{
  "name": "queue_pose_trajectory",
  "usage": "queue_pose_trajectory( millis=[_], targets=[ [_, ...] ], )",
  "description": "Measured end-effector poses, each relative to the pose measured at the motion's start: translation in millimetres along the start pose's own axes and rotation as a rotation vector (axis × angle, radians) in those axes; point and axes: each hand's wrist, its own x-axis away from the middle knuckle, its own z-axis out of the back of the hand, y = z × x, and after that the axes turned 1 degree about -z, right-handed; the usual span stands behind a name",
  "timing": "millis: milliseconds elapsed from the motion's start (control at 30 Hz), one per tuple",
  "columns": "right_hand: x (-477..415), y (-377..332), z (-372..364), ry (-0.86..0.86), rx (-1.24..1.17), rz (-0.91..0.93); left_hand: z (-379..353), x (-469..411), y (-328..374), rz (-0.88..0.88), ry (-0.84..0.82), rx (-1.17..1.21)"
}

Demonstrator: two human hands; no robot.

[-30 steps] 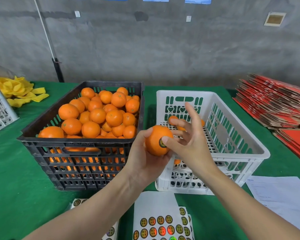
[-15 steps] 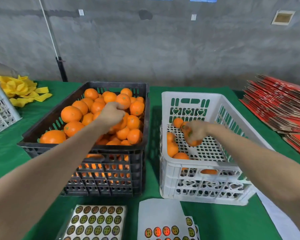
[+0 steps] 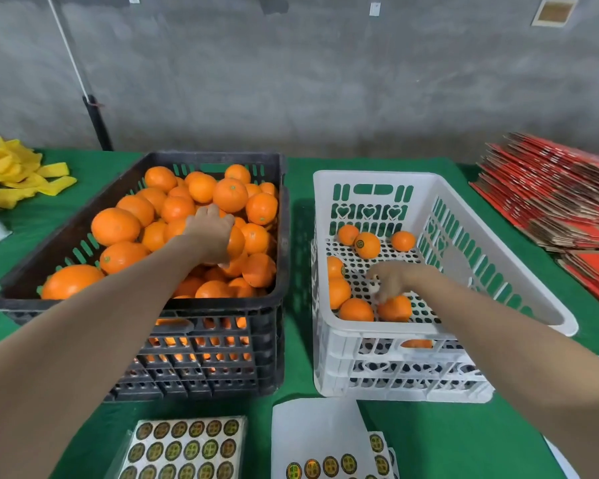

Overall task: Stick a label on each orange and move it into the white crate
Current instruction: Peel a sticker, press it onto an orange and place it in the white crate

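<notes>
Orange fruit filled the black crate (image 3: 218,157), where the left hand (image 3: 210,233) had its fingers curled round the next orange (image 3: 236,242) near the middle of the heap. The right hand (image 3: 393,280) was down inside the white crate (image 3: 374,176), its fingers loosened and hanging, tips touching the top of the placed orange (image 3: 396,309) on the perforated floor.

A straight lift would probably serve the left hand best, so neighbouring fruit did not roll. The right hand likely needed only to come away and peel a label from the sticker sheets (image 3: 187,447) on the green tabletop (image 3: 298,174).

The round labels were dark with a gold-green mark, their writing too small to read. One showed on a labelled orange (image 3: 367,244) at the back.
</notes>
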Motion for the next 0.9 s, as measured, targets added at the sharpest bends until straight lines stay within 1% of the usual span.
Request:
queue_pose_trajectory(
  millis=[33,133,167,200,233,267,300,333,367,433,500,533,600,667,767,833,900],
  targets=[
    [7,-5,6,0.163,-0.099,0.024,0,1,1,0.002,-0.037,-0.023],
    [38,-26,19,0.734,-0.385,0.154,-1,6,1,0.007,-0.135,0.002],
    [53,-38,18,0.911,-0.5,0.25,0,10,1,0.01,-0.132,0.06],
    [72,-51,15,1.054,-0.617,0.39,3,13,0,0.024,-0.108,0.164],
    [91,-65,8,1.129,-0.706,0.56,5,17,0,0.05,-0.058,0.33],
    [108,-77,-4,1.129,-0.739,0.726,11,25,-1,0.097,0.003,0.573],
    [121,-86,-21,1.064,-0.718,0.857,18,33,-1,0.142,0.048,0.871],
    [128,-94,-43,0.946,-0.665,0.918,25,44,-2,0.161,0.078,1.146],
    [130,-99,-66,0.788,-0.586,0.899,32,54,-2,0.152,0.106,1.343],
    [119,-100,-109,0.442,-0.378,0.758,43,83,1,0.06,0.161,1.552],
    [98,-99,-145,0.204,-0.22,0.622,50,116,11,-0.082,0.168,1.636],
    [89,-100,-156,0.13,-0.195,0.551,50,131,16,-0.153,0.146,1.651],
    [76,-108,-170,0.055,-0.239,0.445,44,160,30,-0.243,0.064,1.609],
    [66,-121,-174,0.048,-0.27,0.407,29,181,47,-0.278,-0.043,1.532],
    [63,-133,-170,0.15,-0.298,0.386,-6,203,68,-0.238,-0.156,1.442],
    [65,-132,-165,0.229,-0.419,0.397,-31,215,75,-0.178,-0.26,1.392],
    [74,-125,-157,0.233,-0.586,0.444,-55,223,74,-0.111,-0.38,1.413]
  ],
)
